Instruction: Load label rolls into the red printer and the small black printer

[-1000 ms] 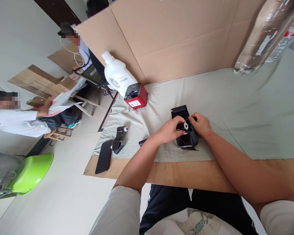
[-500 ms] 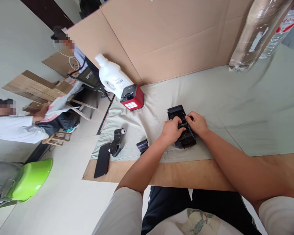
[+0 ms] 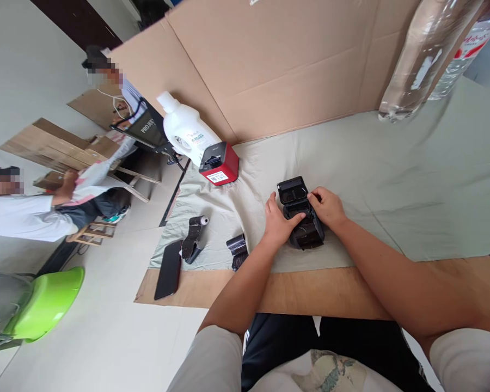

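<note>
A small black printer (image 3: pixel 300 216) with its lid flipped open stands on the pale green cloth (image 3: pixel 392 179). My left hand (image 3: pixel 278 222) grips its left side, thumb laid across the open bay. My right hand (image 3: pixel 328 206) holds its right side, fingers at the lid hinge. What lies inside the bay is too dark to make out. A black ribbon roll (image 3: pixel 237 248) lies just left of my left wrist. Farther left lies another black ribbon roll with a white core (image 3: pixel 195 237).
A black phone (image 3: pixel 169 262) lies at the table's front left corner. A red printer (image 3: pixel 219 164) and a white jug (image 3: pixel 184 129) stand at the back left by the cardboard wall (image 3: pixel 269 65). Clear bottles (image 3: pixel 428 54) stand at the back right. Two people sit off to the left near a green basin (image 3: pixel 44 302).
A second ago my hands held a white-cored roll over the black printer. Now the roll is out of sight and both hands rest on the printer's sides with the lid open.
</note>
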Action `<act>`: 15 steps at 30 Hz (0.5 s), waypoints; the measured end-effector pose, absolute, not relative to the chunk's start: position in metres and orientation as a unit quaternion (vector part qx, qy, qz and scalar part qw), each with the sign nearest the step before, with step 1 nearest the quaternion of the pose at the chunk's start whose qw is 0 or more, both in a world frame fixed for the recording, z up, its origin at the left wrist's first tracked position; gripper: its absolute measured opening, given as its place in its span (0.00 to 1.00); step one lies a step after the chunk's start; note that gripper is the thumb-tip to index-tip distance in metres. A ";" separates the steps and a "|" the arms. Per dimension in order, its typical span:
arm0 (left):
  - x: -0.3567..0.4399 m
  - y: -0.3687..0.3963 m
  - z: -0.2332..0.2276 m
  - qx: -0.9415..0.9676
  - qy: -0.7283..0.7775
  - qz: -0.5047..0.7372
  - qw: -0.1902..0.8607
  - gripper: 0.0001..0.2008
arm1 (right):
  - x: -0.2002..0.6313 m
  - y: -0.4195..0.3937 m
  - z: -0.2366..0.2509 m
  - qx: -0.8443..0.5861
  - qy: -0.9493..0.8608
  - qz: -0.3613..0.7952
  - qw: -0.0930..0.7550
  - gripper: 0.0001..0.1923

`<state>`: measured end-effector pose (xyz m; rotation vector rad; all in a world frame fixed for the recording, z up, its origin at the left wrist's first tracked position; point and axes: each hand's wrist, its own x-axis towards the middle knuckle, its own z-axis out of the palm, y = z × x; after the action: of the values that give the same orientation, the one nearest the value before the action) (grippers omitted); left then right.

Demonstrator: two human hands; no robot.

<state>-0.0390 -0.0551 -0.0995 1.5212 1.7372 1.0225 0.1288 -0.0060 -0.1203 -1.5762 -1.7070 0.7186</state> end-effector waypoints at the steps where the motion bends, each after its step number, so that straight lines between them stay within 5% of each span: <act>1: -0.040 -0.055 -0.102 0.558 0.643 0.396 0.345 0.52 | 0.129 -0.006 -0.121 -0.602 -0.652 0.284 0.363 0.17; 6: -0.048 -0.053 -0.111 0.498 0.538 0.505 0.455 0.31 | 0.127 -0.008 -0.122 -0.535 -0.575 0.409 0.465 0.32; 9: -0.053 -0.052 -0.112 0.497 0.531 0.525 0.441 0.29 | 0.126 -0.007 -0.120 -0.528 -0.528 0.446 0.494 0.36; 15: -0.056 -0.051 -0.107 0.566 0.603 0.422 0.372 0.20 | 0.127 -0.009 -0.114 -0.541 -0.609 0.395 0.425 0.24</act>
<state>-0.0557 -0.0510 -0.1067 1.4500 1.5464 1.0821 0.1270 -0.0091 -0.1139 -1.3523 -1.5231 0.9881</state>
